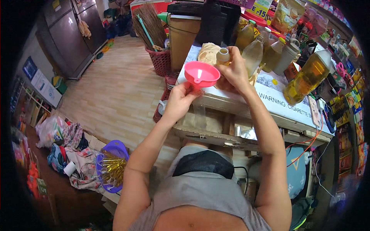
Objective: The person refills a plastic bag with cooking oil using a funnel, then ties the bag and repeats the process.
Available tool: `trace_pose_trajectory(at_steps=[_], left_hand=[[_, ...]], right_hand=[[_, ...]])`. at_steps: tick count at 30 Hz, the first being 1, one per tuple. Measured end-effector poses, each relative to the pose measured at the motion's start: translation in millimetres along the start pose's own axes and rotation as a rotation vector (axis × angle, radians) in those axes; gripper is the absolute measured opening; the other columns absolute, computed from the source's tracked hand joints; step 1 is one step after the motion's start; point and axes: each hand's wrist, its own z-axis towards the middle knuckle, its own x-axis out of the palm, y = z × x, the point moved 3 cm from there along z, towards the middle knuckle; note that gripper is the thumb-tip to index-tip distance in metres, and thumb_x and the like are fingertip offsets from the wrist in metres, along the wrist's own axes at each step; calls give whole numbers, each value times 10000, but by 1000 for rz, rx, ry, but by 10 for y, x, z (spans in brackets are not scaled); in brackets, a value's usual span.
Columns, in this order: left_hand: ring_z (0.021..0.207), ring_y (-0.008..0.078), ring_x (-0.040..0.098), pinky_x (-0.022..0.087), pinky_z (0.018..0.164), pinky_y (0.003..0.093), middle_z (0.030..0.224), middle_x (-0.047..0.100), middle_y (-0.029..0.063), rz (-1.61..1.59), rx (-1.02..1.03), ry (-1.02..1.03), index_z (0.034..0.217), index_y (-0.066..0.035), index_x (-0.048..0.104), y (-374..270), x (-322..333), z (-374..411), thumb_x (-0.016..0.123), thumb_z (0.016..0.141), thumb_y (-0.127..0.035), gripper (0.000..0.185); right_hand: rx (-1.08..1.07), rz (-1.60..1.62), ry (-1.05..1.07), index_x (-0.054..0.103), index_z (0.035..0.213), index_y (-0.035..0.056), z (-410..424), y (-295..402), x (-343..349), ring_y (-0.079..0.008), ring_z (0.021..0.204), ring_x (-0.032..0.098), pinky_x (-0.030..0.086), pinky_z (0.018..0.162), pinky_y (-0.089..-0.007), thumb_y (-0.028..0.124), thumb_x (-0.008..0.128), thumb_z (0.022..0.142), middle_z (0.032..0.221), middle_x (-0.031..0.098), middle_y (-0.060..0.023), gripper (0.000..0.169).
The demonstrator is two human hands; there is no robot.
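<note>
My left hand (183, 99) grips a pink plastic funnel (202, 73) by its lower part, above the front edge of the table. Below the funnel hangs a narrow clear plastic bag (200, 114), apparently pinched around the spout by the same fingers. Just behind the funnel, my right hand (235, 68) holds a small container with a pale round mouth (223, 55), upright or nearly so, with amber liquid showing inside. A cloudy clear bottle (253, 56) stands beside my right hand. Farther right, a large plastic bottle of yellow oil (309, 76) stands on the table.
More capped bottles of yellowish liquid (273, 55) stand at the back of the table (267, 89). A phone (314, 111) with an orange cable lies at the right edge. Under my hands an open drawer (214, 138) juts out. A purple basket (114, 164) sits at left.
</note>
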Motion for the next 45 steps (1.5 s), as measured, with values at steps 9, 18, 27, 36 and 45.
trace_pose_trajectory(at_steps=[9, 18, 27, 36, 45], left_hand=[[846, 82, 569, 467, 775, 257, 911, 664, 48, -39, 13, 43, 1027, 38, 623, -43, 124, -18, 630, 854, -43, 191], [874, 89, 579, 469, 803, 264, 946, 672, 47, -34, 24, 63, 1056, 36, 625, -93, 176, -61, 622, 871, -48, 203], [914, 106, 598, 474, 843, 271, 1009, 674, 56, -81, 62, 62, 1086, 39, 619, -199, 191, -154, 622, 855, 6, 234], [901, 91, 585, 474, 836, 267, 998, 676, 45, -89, 25, 103, 1076, 33, 630, -178, 203, -193, 636, 853, -5, 227], [917, 96, 591, 472, 845, 271, 999, 680, 54, -83, 14, 70, 1085, 27, 629, -219, 287, -300, 640, 857, -21, 233]], right_hand=[[-466, -235, -18, 543, 1054, 58, -150, 425, -271, -366, 904, 609, 493, 770, -420, 89, 712, 658, 996, 632, -162, 432], [-613, -489, -85, 594, 1004, 106, -187, 524, -381, -262, 881, 606, 478, 714, -393, 5, 615, 654, 928, 628, -62, 365], [-708, -579, -99, 609, 971, 129, -180, 666, -476, -251, 902, 608, 474, 726, -379, 33, 603, 705, 928, 627, -57, 283], [-782, -676, -79, 605, 1008, 161, -214, 752, -522, -273, 1013, 592, 458, 798, -412, 92, 639, 719, 1020, 624, -81, 299], [-902, -756, -44, 608, 1033, 199, -238, 850, -652, -293, 1100, 557, 439, 874, -445, 194, 645, 741, 1106, 597, -104, 295]])
